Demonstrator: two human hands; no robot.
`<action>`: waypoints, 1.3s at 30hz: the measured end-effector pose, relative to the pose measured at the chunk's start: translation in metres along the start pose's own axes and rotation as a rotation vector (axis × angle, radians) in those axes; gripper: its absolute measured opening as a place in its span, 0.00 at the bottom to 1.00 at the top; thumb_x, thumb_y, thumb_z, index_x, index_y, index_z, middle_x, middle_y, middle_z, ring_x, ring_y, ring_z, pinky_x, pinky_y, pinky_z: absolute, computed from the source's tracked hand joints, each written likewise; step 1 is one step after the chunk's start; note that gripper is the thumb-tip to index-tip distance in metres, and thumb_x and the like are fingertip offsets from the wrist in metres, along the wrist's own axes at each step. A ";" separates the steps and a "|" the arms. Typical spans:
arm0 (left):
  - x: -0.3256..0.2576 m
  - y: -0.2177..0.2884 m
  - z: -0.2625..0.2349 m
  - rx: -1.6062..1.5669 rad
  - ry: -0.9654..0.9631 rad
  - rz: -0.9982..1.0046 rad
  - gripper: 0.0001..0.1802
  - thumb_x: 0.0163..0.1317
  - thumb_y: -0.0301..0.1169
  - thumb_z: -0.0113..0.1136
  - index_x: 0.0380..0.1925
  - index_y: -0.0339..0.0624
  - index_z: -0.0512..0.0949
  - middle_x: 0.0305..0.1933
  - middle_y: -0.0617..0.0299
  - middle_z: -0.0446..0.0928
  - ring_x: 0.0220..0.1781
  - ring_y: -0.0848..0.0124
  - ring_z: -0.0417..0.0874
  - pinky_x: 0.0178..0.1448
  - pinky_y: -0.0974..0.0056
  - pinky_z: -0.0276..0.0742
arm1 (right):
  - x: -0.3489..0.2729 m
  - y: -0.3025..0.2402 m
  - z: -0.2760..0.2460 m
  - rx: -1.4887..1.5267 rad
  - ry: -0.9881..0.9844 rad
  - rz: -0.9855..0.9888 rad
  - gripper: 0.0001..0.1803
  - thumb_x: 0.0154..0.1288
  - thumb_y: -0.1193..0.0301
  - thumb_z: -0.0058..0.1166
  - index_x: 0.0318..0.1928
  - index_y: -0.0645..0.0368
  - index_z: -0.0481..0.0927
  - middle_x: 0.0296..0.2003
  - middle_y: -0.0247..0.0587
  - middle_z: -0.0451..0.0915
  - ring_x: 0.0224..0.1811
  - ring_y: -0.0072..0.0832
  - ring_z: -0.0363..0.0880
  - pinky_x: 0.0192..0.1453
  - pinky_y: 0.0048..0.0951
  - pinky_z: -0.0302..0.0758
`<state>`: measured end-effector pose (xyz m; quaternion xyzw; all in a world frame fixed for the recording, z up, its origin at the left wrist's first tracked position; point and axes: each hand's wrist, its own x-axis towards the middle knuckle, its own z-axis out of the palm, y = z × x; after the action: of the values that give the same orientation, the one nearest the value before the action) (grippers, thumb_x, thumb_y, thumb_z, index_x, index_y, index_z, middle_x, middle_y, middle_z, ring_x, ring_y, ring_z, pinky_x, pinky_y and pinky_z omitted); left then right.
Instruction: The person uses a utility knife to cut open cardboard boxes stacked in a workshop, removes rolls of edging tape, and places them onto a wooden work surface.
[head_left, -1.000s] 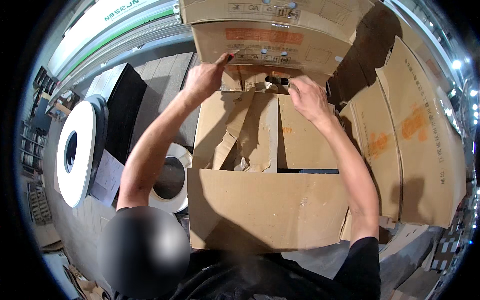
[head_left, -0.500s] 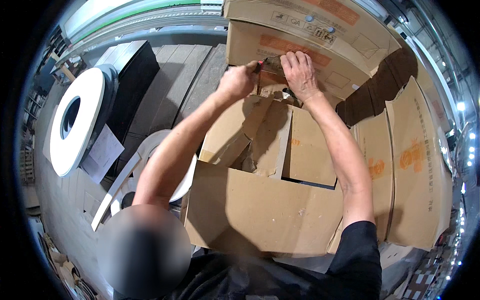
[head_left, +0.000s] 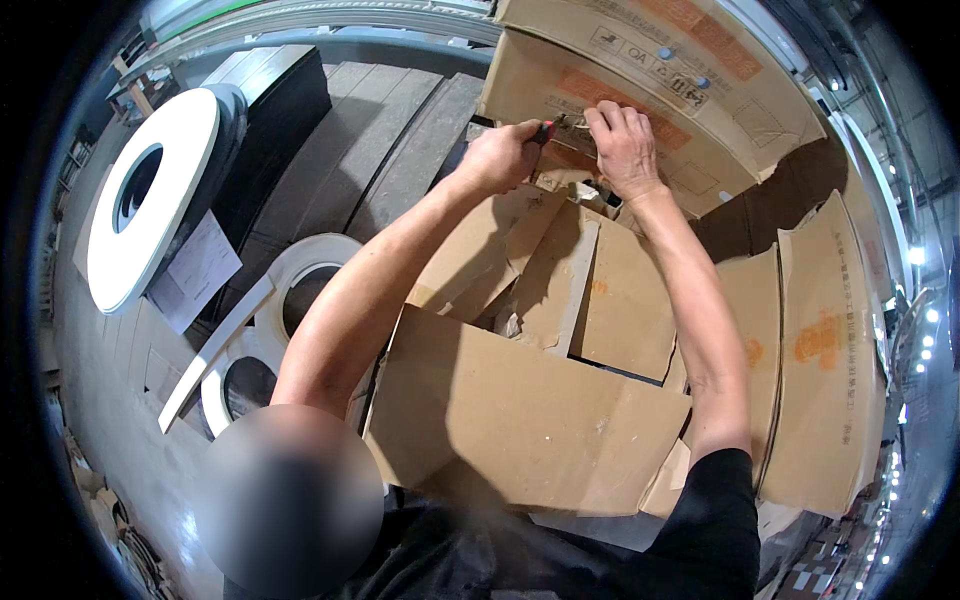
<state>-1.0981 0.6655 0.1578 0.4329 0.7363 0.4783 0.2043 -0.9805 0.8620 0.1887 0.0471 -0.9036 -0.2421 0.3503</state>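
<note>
Two hands work at a stacked cardboard box [head_left: 640, 75] over grey floor [head_left: 110, 430] (white tape rolls [head_left: 150, 195] at its left edge): left hand [head_left: 505, 155] shut round a red-handled tool [head_left: 548, 128], right hand [head_left: 625, 145] pressing fingers on the cardboard.

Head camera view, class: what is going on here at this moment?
A person leans over an open cardboard box with its flaps spread. The left hand grips a small red-handled tool against the far cardboard flap; the right hand presses on that flap beside it. White tape rolls lie to the left.

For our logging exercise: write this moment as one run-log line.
left hand: grips red-handled tool | right hand: on cardboard box | white rolls left
</note>
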 end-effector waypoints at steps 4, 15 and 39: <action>-0.007 -0.001 -0.003 -0.217 -0.039 -0.069 0.24 0.71 0.29 0.45 0.66 0.51 0.72 0.24 0.62 0.75 0.19 0.75 0.76 0.24 0.67 0.77 | -0.006 -0.015 0.010 -0.016 0.073 -0.025 0.11 0.56 0.76 0.52 0.41 0.56 0.78 0.41 0.43 0.76 0.47 0.41 0.74 0.50 0.41 0.73; -0.010 -0.007 0.024 0.217 0.193 0.100 0.21 0.67 0.32 0.52 0.61 0.50 0.74 0.44 0.40 0.82 0.48 0.42 0.83 0.53 0.46 0.79 | 0.007 -0.001 0.013 0.049 -0.082 0.013 0.13 0.48 0.80 0.55 0.38 0.57 0.76 0.38 0.44 0.75 0.46 0.44 0.72 0.50 0.43 0.71; 0.003 -0.040 0.021 0.269 0.167 0.150 0.20 0.67 0.35 0.50 0.58 0.49 0.75 0.46 0.44 0.83 0.49 0.44 0.83 0.53 0.44 0.78 | -0.001 -0.011 0.020 0.049 -0.128 0.069 0.05 0.54 0.77 0.55 0.33 0.56 0.77 0.34 0.42 0.74 0.42 0.42 0.72 0.47 0.43 0.67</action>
<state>-1.1025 0.6726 0.1132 0.4688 0.7737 0.4236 0.0465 -0.9937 0.8609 0.1704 0.0089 -0.9309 -0.2100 0.2988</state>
